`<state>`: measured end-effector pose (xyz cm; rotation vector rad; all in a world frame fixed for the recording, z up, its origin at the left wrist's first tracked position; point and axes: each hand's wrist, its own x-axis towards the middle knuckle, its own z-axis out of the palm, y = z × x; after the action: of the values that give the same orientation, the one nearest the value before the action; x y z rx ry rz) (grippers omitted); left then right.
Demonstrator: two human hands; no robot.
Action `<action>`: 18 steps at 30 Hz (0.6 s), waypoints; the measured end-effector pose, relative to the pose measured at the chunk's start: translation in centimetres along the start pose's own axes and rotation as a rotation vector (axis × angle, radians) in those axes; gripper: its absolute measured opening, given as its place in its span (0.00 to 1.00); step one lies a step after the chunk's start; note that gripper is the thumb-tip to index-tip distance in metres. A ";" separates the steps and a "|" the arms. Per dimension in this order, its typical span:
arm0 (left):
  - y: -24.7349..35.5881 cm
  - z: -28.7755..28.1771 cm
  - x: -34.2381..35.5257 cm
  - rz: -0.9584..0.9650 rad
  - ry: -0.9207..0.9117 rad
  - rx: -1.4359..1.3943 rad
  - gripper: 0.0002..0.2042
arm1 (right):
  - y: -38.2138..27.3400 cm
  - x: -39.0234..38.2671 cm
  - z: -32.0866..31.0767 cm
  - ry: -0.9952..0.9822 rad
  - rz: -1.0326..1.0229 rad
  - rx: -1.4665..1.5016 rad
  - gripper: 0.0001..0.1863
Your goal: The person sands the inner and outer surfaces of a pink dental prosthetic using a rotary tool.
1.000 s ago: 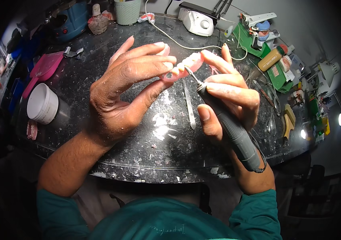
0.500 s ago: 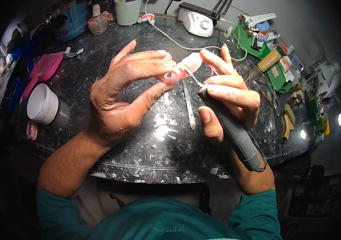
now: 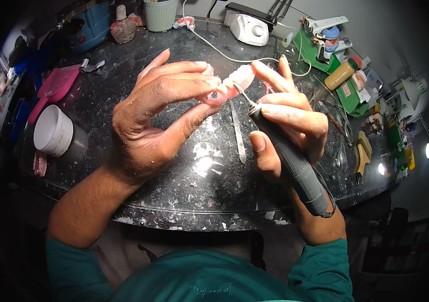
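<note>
- Black cylindrical handpiece [image 3: 297, 168]: being clamped in the right hand [image 3: 297, 118].
- Slim metal bur [image 3: 244, 95]: being held at the curved pink denture with pale teeth [image 3: 245, 76], slightly higher than half a second ago; apparently, only the working spot is being adjusted.
- Denture: being pinched between thumb and fingers of the left hand [image 3: 146, 110], above the speckled black tabletop [image 3: 229, 189].

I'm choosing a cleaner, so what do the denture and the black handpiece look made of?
Denture: probably acrylic, fairly smooth, judging by its translucent-looking pink. Handpiece: likely matte plastic or rubber, being dull black; its bur looks metallic, silvery grey.
</note>
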<state>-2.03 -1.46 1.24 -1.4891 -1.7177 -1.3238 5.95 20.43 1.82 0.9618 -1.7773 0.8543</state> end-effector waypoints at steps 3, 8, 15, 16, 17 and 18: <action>0.0 0.0 0.0 0.003 0.000 0.004 0.14 | 0.0 0.1 0.0 0.005 -0.007 -0.007 0.23; 0.0 -0.1 -0.1 -0.007 -0.001 -0.018 0.13 | 0.1 0.0 0.1 0.003 -0.013 0.006 0.24; 0.1 -0.1 0.0 -0.006 -0.006 -0.011 0.14 | -0.1 0.1 0.0 0.000 -0.007 0.017 0.24; 0.1 -0.1 -0.1 -0.002 -0.008 -0.008 0.14 | -0.1 0.1 0.0 0.000 -0.006 0.018 0.24; 0.1 -0.1 -0.1 -0.003 -0.008 -0.007 0.14 | -0.1 0.2 -0.1 -0.001 -0.008 0.030 0.24; 0.1 -0.1 -0.1 -0.005 -0.004 -0.010 0.14 | -0.1 0.2 -0.1 -0.003 -0.010 0.042 0.24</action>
<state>-1.97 -1.60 1.18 -1.4953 -1.7209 -1.3346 6.00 20.47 2.02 0.9985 -1.7619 0.8872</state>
